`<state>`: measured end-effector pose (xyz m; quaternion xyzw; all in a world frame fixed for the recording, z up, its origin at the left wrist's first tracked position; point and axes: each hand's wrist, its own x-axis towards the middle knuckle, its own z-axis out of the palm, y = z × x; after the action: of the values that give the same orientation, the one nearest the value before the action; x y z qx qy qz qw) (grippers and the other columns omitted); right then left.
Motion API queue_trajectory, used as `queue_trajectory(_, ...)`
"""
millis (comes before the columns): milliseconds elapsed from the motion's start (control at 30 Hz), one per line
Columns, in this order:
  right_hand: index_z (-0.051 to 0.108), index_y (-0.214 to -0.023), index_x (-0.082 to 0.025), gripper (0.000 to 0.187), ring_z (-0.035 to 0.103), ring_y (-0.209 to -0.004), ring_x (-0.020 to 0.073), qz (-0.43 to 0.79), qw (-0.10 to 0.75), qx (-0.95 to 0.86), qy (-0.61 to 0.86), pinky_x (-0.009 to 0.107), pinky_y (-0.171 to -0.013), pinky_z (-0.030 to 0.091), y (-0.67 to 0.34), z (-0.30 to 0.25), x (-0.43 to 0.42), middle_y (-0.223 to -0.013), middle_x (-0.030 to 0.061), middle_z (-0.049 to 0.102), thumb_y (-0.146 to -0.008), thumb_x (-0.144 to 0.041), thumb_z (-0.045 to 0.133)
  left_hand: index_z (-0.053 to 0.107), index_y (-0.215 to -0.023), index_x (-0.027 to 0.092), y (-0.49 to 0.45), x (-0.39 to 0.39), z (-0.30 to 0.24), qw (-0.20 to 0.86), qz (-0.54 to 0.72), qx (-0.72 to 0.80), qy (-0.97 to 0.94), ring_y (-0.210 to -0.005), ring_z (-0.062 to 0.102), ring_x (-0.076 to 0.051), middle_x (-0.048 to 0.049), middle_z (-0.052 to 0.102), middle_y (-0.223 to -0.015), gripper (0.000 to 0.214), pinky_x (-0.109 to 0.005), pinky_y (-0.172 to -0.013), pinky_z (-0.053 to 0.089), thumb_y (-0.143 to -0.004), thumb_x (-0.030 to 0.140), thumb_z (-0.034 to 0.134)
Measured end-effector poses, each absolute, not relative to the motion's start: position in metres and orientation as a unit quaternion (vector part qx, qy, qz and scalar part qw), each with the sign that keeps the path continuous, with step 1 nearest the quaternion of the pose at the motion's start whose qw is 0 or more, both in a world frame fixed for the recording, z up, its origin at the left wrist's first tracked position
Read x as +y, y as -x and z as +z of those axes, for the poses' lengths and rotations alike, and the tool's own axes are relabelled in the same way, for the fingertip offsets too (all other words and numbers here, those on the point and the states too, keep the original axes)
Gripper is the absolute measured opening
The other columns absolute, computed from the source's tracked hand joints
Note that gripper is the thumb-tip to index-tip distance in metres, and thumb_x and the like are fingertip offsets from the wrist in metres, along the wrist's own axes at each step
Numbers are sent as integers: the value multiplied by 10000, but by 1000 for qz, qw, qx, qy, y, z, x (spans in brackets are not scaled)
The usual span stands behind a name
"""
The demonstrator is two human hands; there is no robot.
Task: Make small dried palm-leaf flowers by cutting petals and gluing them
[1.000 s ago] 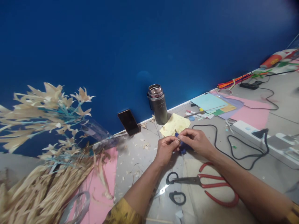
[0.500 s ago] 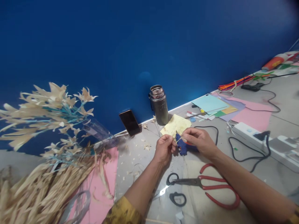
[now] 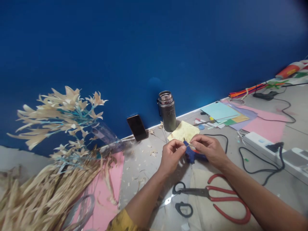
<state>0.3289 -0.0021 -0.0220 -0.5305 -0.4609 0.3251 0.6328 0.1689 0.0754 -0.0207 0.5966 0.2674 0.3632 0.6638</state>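
Observation:
My left hand [image 3: 171, 156] and my right hand [image 3: 209, 149] meet above the grey table, fingers pinched together on a thin pale strip [image 3: 190, 146] stretched between them. Just under the fingertips lies a blue glue gun [image 3: 192, 155], partly hidden by my right hand. A yellow sheet [image 3: 182, 131] lies right behind the hands. Red-handled scissors [image 3: 216, 195] and smaller black scissors [image 3: 183, 208] lie on the table close in front of my forearms.
A metal flask [image 3: 167, 110] and a dark phone [image 3: 137, 127] stand against the blue wall. Dried pale leaves [image 3: 50, 179] on pink paper [image 3: 103, 205] fill the left. Coloured paper [image 3: 225, 112], a power strip [image 3: 271, 150] and black cables [image 3: 252, 163] lie to the right.
The hands have stayed together on the strip, the fingers drawing slightly apart and back together. The whole view has shifted a little down and to the right.

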Motion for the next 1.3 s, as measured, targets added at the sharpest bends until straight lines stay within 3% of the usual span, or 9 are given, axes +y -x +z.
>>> queue_trajectory(167,735,-774,-200,244,617,-686,164,314,623,-486,526,265,-632,505,-327,-23,-2,-752,27,686,-835,-436,726,719,-759,181,-170,70,-17,558,386,305,-668,-678,551,-157,-32,670,-732,44,-270,-660,407,-762,221,736)
queue_trajectory(333,764,-835,-199,245,646,-739,183,308,632,-469,534,282,-676,521,-326,-24,-2,-813,45,720,-806,-442,747,712,-733,184,-170,71,-17,512,407,269,-707,-704,583,-159,-23,662,-722,110,-278,-706,439,-825,179,651)
queue_trajectory(433,750,-841,-196,284,615,-660,163,305,647,-437,546,270,-600,500,-327,-25,-1,-774,35,704,-776,-472,765,733,-727,188,-169,74,-17,494,440,229,-714,-711,597,-157,-25,669,-721,103,-286,-725,460,-809,170,672)
queue_trajectory(700,611,-709,-187,388,456,-542,110,341,621,-445,547,241,-509,373,-332,-27,-1,-656,7,612,-914,-516,583,719,-702,158,-156,83,-1,614,423,262,-613,-497,535,-100,-19,660,-661,140,-241,-509,414,-755,283,752)
queue_trajectory(900,593,-657,-203,378,556,-631,155,256,546,-519,605,274,-631,432,-332,-26,-3,-652,7,630,-932,-455,531,664,-724,147,-118,73,11,637,428,294,-569,-491,551,-92,-17,672,-675,231,-221,-494,413,-744,343,784)
queue_trajectory(1133,619,-730,-212,336,581,-662,172,175,397,-632,642,294,-660,397,-331,-40,-1,-702,7,670,-961,-414,482,638,-741,155,-40,51,-5,551,489,390,-553,-521,541,-77,6,644,-690,239,-207,-530,419,-783,350,769)
queue_trajectory(1300,629,-778,-219,318,618,-714,191,204,338,-663,636,296,-676,416,-329,-44,0,-773,22,709,-966,-422,473,642,-748,164,2,39,-13,504,527,435,-528,-524,522,-71,25,615,-666,220,-203,-544,414,-782,343,765)
